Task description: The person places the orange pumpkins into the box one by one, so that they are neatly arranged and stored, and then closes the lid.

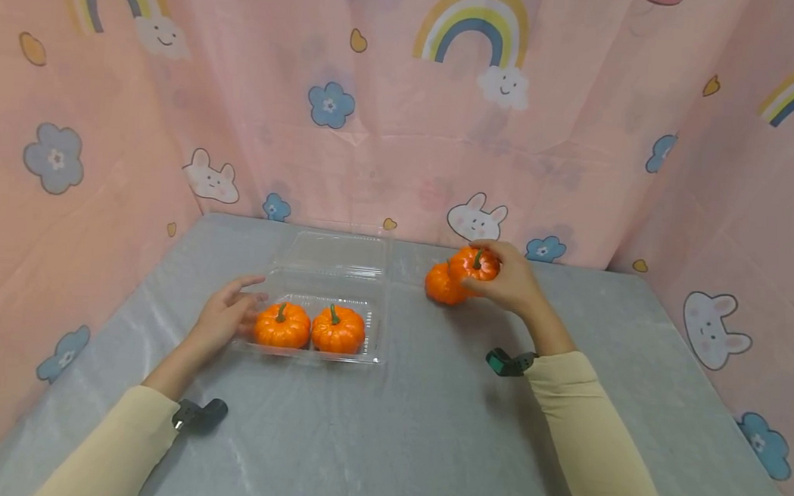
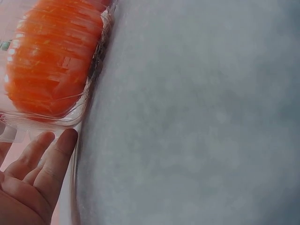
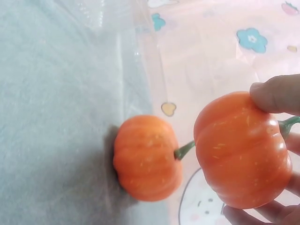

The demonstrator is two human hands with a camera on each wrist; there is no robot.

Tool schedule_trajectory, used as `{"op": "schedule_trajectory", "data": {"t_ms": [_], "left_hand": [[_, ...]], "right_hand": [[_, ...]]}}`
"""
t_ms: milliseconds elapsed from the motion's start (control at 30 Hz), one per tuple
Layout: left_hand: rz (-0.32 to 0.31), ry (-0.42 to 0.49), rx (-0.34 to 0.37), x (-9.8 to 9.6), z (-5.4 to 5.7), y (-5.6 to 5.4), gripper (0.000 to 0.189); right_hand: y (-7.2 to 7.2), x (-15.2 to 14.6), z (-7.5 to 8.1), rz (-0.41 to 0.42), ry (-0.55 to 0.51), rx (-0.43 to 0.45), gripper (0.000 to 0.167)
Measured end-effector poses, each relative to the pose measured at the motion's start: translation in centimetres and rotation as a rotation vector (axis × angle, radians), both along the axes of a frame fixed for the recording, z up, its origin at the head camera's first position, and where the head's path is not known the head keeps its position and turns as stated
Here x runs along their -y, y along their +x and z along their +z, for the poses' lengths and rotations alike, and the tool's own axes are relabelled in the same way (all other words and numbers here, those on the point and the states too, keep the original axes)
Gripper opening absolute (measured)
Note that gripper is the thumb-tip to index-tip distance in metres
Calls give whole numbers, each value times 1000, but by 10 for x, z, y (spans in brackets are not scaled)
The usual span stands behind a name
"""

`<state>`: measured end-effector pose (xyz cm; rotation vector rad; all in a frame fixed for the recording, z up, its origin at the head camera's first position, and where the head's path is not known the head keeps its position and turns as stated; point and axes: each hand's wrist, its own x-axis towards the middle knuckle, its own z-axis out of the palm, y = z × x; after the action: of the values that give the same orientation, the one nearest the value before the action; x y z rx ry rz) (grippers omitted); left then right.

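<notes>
My right hand grips a small orange pumpkin between thumb and fingers, raised off the table. Just beyond it a second pumpkin with a green stem sits on the cloth, partly hidden by the held one in the head view. Two more pumpkins, a left one and a right one, stand side by side in a clear plastic clamshell box. At the box's left side is my left hand, fingers extended, fingertips right at its wall in the left wrist view.
The box's transparent lid lies folded back toward the rear. A grey cloth covers the table. Pink patterned curtains rise behind it and along both sides. Each wrist wears a dark camera, one at the left and one at the right.
</notes>
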<state>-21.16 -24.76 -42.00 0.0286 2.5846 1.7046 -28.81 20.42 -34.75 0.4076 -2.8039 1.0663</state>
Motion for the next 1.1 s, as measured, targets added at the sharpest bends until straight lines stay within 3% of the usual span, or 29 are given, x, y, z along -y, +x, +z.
{"op": "schedule_trajectory", "data": {"t_ms": [733,1100], "left_hand": [[8,-10,12,2,-3,-3,48],[16,-5,4,-1,1,0,48]], "right_hand": [[-1,37,13,80,79,-26,65],[-1,51,15,158,105,-98,63]]}}
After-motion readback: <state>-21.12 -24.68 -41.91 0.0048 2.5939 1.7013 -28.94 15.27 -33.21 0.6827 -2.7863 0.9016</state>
